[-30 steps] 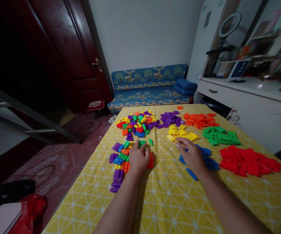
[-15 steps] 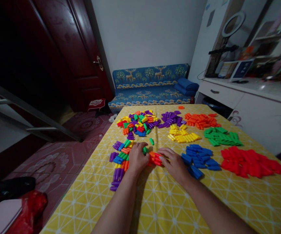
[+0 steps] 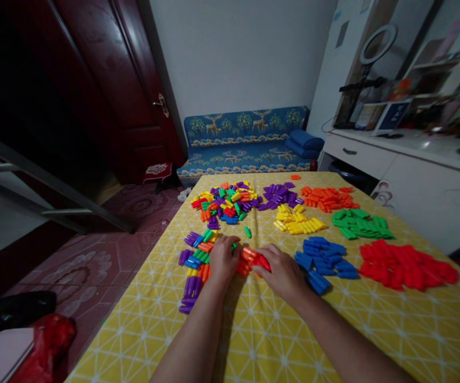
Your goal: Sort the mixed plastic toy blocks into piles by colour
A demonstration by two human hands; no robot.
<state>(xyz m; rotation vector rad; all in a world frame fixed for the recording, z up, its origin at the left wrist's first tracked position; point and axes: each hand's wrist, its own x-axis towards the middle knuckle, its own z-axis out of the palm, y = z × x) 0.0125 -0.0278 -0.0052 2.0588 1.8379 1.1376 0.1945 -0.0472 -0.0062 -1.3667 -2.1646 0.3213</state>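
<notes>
Pinching red pieces with right hand, left hand curled alongside

Pinches red pieces (image 3: 263,261) between thumb and fingers of right hand (image 3: 281,270); cannot tell exact count. Curls left hand (image 3: 223,260) palm down, fingers bent, just left of right hand; cannot tell if gripping or only resting. Shows a bit of a green piece (image 3: 233,247) at left fingertips, mostly hidden. Has orange pieces (image 3: 249,254) in the gap between both hands, right up by the red pieces; cannot tell if joined.

Left of left hand: rows of mixed pieces (image 3: 197,260) in purple, blue, green, orange and yellow, running close along left wrist. Just beyond left hand, slightly right: loose green piece (image 3: 247,232), lying apart. Farther beyond left hand: multicolour pile (image 3: 228,204), heaped.

Beyond right hand, near to far: yellow pile (image 3: 300,222), then purple pile (image 3: 280,196). Just right of right hand: blue pile (image 3: 326,258). Farther right, past blue pile: red pile (image 3: 408,264). Beyond and right of right hand: green pile (image 3: 361,224), then orange pile (image 3: 328,198). Far beyond right hand, by the far edge: loose orange piece (image 3: 295,177).

Under both hands: bench (image 3: 278,340), covered in yellow cloth with white lines. Well beyond both hands, past bench: blue sofa (image 3: 241,141), deer and tree print.
</notes>
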